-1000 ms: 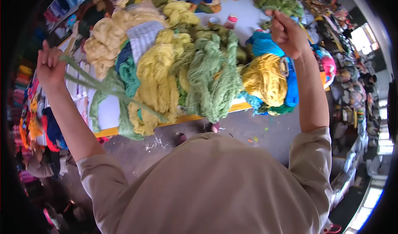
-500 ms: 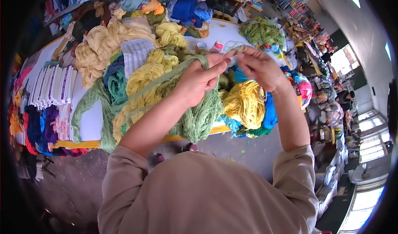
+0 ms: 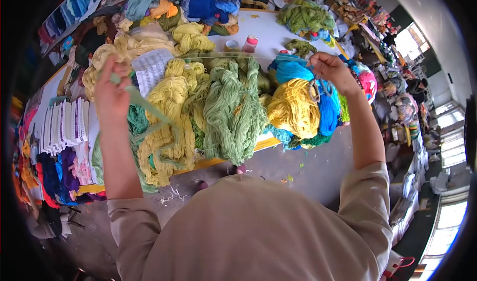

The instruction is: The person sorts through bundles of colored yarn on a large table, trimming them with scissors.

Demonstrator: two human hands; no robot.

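Note:
My left hand (image 3: 113,94), blurred by motion, is closed on a bundle of pale green yarn (image 3: 149,106) that trails down to the right. My right hand (image 3: 334,72) pinches the other end of a thin pale strand (image 3: 223,55). The strand runs taut between both hands, above the table. Below it lie a sage-green skein (image 3: 231,112), a mustard-yellow skein (image 3: 171,99) and a bright yellow skein (image 3: 293,109). Nearest my right hand are turquoise yarn (image 3: 293,71) and blue yarn (image 3: 329,109).
A printed sheet (image 3: 150,71) rests among the skeins, with stacked white booklets (image 3: 64,124) at the left. Behind the strand stand a pink-and-white thread cone (image 3: 250,44) and a tape roll (image 3: 231,46). More green yarn (image 3: 305,18) lies at the far right of the white table (image 3: 263,25).
My hands have moved wide apart from being close together, the left going left and the right going right. A strand now stretches between them, and the green bundle has shifted left with my left hand.

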